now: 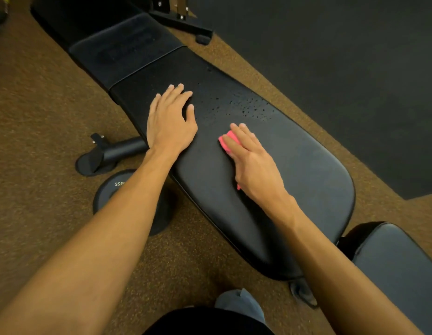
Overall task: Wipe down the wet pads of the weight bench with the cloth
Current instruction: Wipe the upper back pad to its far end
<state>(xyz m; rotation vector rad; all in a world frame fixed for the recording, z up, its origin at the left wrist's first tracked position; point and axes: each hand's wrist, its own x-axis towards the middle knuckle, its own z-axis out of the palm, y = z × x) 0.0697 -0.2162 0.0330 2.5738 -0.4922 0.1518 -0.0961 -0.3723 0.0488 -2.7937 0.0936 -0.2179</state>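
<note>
Brown gym floor [41, 117] | left hand [170, 124] flat on wet pad [294, 165] | right hand [252, 165] straight-fingered, presses pink cloth [230, 139] | disc [108, 189] lettering "…ESS"

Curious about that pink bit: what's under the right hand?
A pink cloth, pressed onto the bench pad by the right hand, which covers most of it; only edges show.

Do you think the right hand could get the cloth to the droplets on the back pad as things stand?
Probably yes. The right hand presses the pink cloth on the back pad, and the droplets lie just beyond its fingertips with bare pad between; the left hand rests to the side.
</note>
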